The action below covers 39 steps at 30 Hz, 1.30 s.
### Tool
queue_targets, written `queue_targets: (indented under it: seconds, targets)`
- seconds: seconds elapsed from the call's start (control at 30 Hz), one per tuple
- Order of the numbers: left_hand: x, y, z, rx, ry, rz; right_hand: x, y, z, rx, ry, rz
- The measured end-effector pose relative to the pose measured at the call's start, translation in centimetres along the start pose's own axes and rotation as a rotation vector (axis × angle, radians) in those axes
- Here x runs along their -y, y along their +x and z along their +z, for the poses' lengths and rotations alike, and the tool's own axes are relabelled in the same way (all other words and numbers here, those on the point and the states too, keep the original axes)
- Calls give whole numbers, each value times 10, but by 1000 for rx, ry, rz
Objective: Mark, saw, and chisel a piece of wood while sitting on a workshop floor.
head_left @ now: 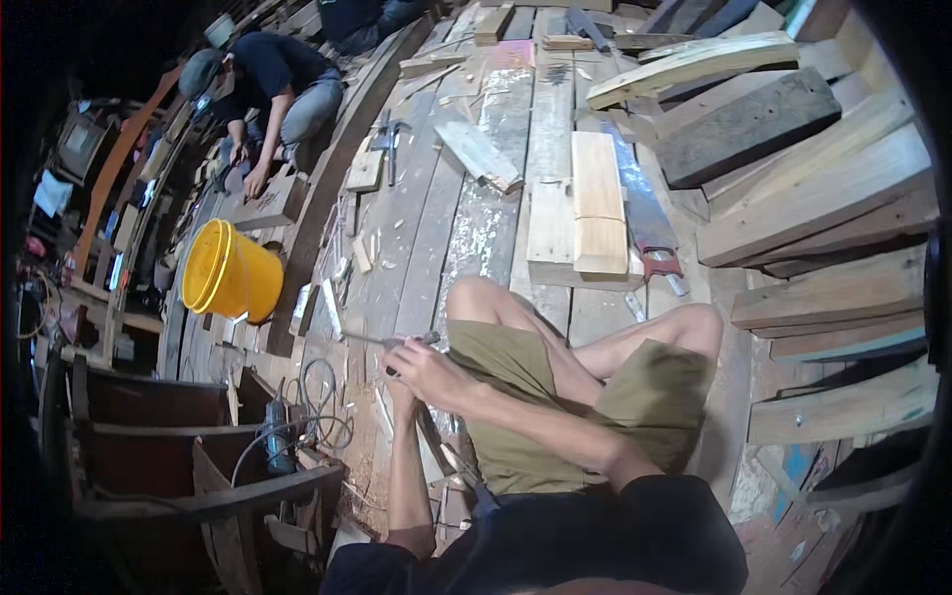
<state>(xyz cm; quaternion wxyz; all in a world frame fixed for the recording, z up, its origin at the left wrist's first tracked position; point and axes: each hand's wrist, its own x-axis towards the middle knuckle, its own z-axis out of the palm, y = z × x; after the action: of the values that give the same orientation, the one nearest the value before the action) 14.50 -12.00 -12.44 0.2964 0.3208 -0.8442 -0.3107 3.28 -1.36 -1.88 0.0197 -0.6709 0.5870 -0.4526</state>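
Observation:
My hands are close together, just left of my bent left knee. My right hand [441,377] is closed around a slim dark tool [363,339], whose thin end points left; its kind is too small to tell. Directly below it, my left hand [399,389] is also closed, partly covered by the right, and what lies inside its fingers is hidden. Wood shavings [372,486] are scattered on the plank floor beside my left forearm.
A yellow bucket [253,278] stands at left, near a corded blue power tool [280,436]. Ahead lie a hammer [390,149], wood blocks [599,203] and a handsaw [645,213]. Curved timbers [823,203] line the right. Another person [278,84] crouches at far left.

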Motion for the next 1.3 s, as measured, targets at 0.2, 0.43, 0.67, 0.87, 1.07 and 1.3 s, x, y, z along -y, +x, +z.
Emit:
queue_targets:
  seconds: [0.2,0.43,0.67,0.87,1.07,1.3]
  targets:
    - [-9,13,-4,-30,-485,-181,65,28,-104,-183,1027,171]
    - [-35,32,-17,-221,-769,-458,142,31,-233,-358,1836,-474]
    - [-43,44,8,-157,-698,-299,167,12,-236,-259,2024,-277]
    - [-38,36,2,-155,-723,-313,131,28,-179,-219,1535,-176]
    - [-35,31,-17,-113,-713,-303,52,16,-30,99,289,347]
    - [-21,24,-26,28,-763,-315,2,-4,48,95,178,146]
